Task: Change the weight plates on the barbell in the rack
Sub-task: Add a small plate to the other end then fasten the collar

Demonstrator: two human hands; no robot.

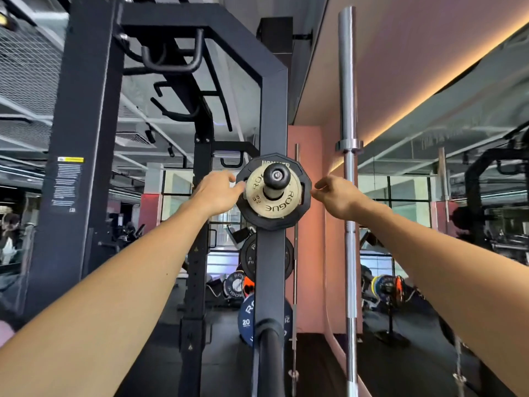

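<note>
Looking straight down the end of a peg on the rack upright [272, 110], and both my arms are stretched out toward the plates stacked on it. Front one is a small pale Rogue plate [257, 196], sitting flat against a bigger black plate [303, 207] behind it, both centered on the black-capped peg end [276, 175].

My left hand [216, 193] is at the left edge of the stack, fingers loosely extended with the tips touching the rim where the small plate meets the black one. Not wrapped around anything.

My right hand [335, 196] is just beside the black plate's right edge, fingers relaxed and slightly curled, fingertips about at the rim. Can't tell if they're actually touching.

A blue 20 plate [246, 319] sits lower on the rack, and a silver barbell [348, 196] stands upright to the right.
</note>
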